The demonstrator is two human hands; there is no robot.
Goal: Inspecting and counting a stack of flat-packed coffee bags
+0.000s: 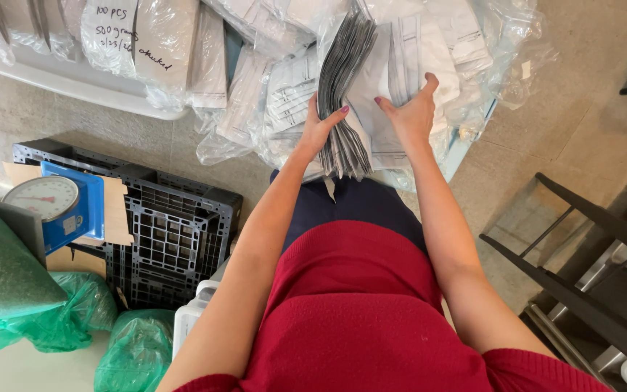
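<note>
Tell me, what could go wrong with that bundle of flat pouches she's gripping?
The stack of grey pouches is pinched only at its lower end by the left hand and right hand; its fanned top could splay and slip. Pouches might drop among the clear plastic bags underneath, or onto the floor.

Person's wearing a deep red ribbed knit top [371, 312] with short sleeves, so both arms are bare from the shoulder down. Below that there's a dark navy skirt or trousers [353, 207], can't tell which. Left hand [318, 129] and right hand [409, 115] both have dark red painted nails. No rings or watch showing.
</note>
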